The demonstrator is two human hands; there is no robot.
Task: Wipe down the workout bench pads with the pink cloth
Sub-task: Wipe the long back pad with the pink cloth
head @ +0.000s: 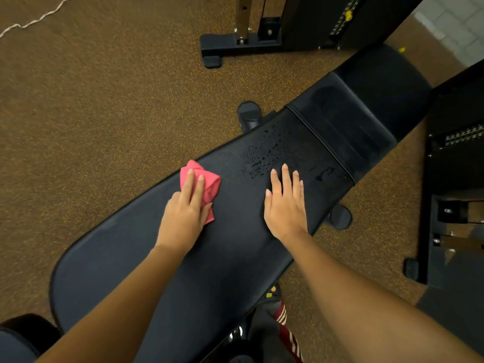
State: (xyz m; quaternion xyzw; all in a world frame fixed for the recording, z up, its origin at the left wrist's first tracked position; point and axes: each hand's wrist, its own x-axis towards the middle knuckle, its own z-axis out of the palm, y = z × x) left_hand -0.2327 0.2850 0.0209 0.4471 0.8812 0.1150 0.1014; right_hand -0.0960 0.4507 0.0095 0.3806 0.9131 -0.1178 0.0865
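A black workout bench runs diagonally from bottom left to upper right. Its long back pad (136, 247) fills the centre, and the shorter seat pad (361, 119) lies beyond a seam. Droplets of liquid (264, 155) speckle the long pad near the seam. My left hand (186, 213) presses a bunched pink cloth (209, 184) flat onto the pad's far edge, fingers straight on top. My right hand (286, 203) lies flat on the pad with fingers spread, just below the wet patch, holding nothing.
Speckled brown rubber floor (104, 100) surrounds the bench. A machine's black base (235, 45) stands at the top centre. Another black weight-stack frame (453, 179) stands close on the right. A white cord (34, 20) trails at top left. The bench's feet (248, 113) stick out.
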